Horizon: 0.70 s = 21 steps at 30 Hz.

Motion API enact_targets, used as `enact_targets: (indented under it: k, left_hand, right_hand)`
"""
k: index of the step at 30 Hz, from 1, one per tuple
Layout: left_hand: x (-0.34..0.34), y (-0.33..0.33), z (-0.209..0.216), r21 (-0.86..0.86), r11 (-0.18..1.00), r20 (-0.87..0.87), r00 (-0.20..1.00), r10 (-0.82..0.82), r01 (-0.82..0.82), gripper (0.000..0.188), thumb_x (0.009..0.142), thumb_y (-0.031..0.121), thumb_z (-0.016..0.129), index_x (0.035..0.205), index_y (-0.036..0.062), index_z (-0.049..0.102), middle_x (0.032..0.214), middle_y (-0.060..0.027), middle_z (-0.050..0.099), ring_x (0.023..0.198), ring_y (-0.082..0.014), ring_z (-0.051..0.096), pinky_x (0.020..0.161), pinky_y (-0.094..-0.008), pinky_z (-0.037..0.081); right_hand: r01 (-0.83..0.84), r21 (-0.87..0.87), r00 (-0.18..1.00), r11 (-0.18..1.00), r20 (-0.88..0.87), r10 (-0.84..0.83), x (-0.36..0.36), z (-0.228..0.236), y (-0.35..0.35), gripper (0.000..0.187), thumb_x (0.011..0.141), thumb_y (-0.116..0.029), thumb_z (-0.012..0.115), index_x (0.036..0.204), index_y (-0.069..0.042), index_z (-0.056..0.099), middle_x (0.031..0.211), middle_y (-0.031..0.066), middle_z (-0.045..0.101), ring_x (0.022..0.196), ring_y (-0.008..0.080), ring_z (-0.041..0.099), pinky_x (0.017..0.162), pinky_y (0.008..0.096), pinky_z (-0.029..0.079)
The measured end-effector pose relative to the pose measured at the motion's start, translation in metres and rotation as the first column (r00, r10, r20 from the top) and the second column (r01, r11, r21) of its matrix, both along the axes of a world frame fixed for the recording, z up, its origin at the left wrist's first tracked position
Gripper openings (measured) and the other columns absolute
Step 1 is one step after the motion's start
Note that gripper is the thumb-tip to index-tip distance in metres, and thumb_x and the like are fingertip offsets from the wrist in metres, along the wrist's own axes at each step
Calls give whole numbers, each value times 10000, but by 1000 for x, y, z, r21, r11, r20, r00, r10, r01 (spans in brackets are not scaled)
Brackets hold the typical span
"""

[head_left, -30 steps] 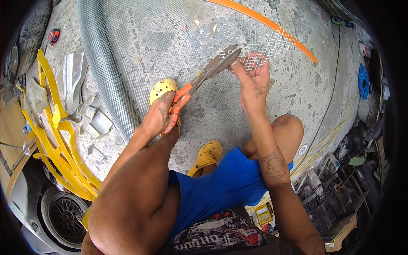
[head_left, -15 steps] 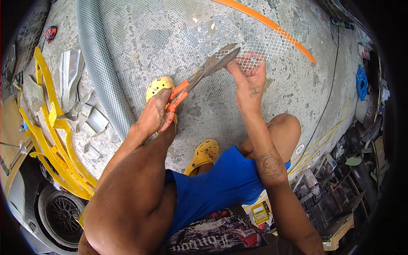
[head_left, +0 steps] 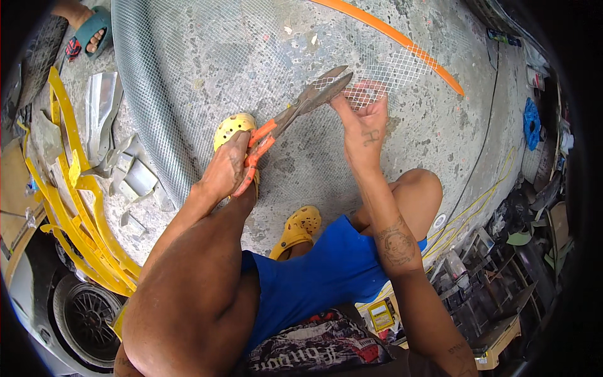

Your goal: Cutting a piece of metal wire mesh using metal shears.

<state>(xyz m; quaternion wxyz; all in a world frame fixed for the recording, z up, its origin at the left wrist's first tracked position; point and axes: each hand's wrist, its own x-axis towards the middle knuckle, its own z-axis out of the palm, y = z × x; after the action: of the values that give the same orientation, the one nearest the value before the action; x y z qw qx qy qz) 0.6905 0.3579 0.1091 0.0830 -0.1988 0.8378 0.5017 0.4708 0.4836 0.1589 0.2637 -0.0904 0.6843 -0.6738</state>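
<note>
My left hand [head_left: 225, 168] is closed around the orange handles of metal shears [head_left: 301, 108], near my left foot. The dark blades point up and to the right, parted a little, with mesh between them. My right hand [head_left: 363, 122] pinches a small strip of silver wire mesh [head_left: 392, 74] just beyond the blade tips. The strip reaches up and right over an orange curved strip [head_left: 377, 26] on the floor. Under the shears, a larger mesh sheet [head_left: 207, 56] lies flat, its left side wound into a long roll [head_left: 147, 94].
Yellow curved parts [head_left: 81, 188] and bent metal pieces [head_left: 135, 176] lie at the left, above a car wheel [head_left: 88, 320]. Another person's foot in a teal sandal [head_left: 95, 31] stands at the upper left, beside a red and black tape measure [head_left: 73, 49]. Clutter [head_left: 496, 264] fills the lower right.
Another person's sandalled foot has come into view at the upper left. My hands, the shears and the mesh strip have shifted only slightly.
</note>
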Motion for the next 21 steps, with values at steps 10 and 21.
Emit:
enact_targets:
  k: [10,21]
  left_hand:
    - [-15,-1,14,6,1000,7,1000,-8,8,383,750,18,608,1098,-40,458,985,-237,530,914,-430,545,789,-465,468]
    - [-16,-1,17,4,995,9,995,-100,100,452,770,75,599,1179,-36,443,996,-226,533,936,-427,537,825,-457,455]
  right_hand:
    - [-22,23,999,1000,-33,22,-2,7,5,347,838,-18,707,1073,-24,452,915,66,608,821,105,603,686,218,495]
    - [-39,-1,999,999,-7,39,-15,-5,23,361,839,-62,735,1082,-29,469,899,66,664,715,60,582,596,193,437]
